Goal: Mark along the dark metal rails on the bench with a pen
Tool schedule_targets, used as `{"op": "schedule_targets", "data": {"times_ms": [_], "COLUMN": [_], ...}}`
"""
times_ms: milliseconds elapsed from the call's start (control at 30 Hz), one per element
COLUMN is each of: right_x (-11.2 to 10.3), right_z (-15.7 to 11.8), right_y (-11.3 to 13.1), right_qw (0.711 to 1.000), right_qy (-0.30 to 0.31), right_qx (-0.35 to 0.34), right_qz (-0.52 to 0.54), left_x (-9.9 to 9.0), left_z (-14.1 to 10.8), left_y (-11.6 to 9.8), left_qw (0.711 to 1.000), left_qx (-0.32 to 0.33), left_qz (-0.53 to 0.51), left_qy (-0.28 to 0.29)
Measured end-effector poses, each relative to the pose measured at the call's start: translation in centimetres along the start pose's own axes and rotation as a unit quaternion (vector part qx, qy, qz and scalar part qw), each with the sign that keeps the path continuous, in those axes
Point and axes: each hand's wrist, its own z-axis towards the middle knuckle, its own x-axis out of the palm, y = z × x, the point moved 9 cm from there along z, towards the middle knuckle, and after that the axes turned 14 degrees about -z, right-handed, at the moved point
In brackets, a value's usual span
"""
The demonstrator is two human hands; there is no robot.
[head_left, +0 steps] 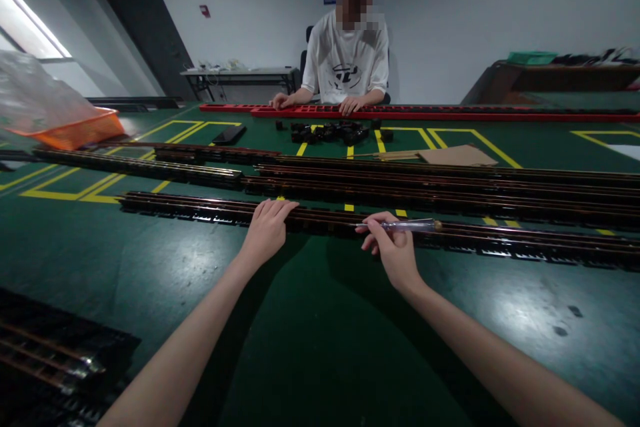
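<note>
A long black rail [330,218] with copper-coloured strips along it lies across the table in front of me. On its left part rests my left hand [269,230], open, fingers stretched over the top. My right hand [393,247] is closed round a screwdriver [417,225] with a clear, purplish handle. The tool lies nearly level just above the rail, its thin shaft pointing left. Whether the tip touches the rail I cannot tell.
More black rails [450,190] lie behind mine, others [60,353] at lower left. Small black parts [333,132], cardboard [457,155], a phone [230,134] and an orange basket [93,130] sit farther back. Opposite, a person [347,63] has both hands at a red rail [425,112].
</note>
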Motion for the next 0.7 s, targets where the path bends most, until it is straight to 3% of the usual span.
{"op": "schedule_targets", "data": {"times_ms": [533, 700], "right_x": [-1.3, -0.9], "right_z": [-0.2, -0.1], "right_y": [-0.6, -0.5], "right_qw": [0.997, 0.999], "right_qy": [-0.06, -0.036], "right_qx": [0.022, 0.014], "right_qz": [0.035, 0.031], "left_x": [0.0, 0.0], "left_z": [0.0, 0.0], "left_y": [0.2, 0.2], "left_qw": [1.0, 1.0], "left_qx": [-0.015, -0.012], "left_qz": [-0.014, -0.01], "left_qy": [0.003, 0.007]}}
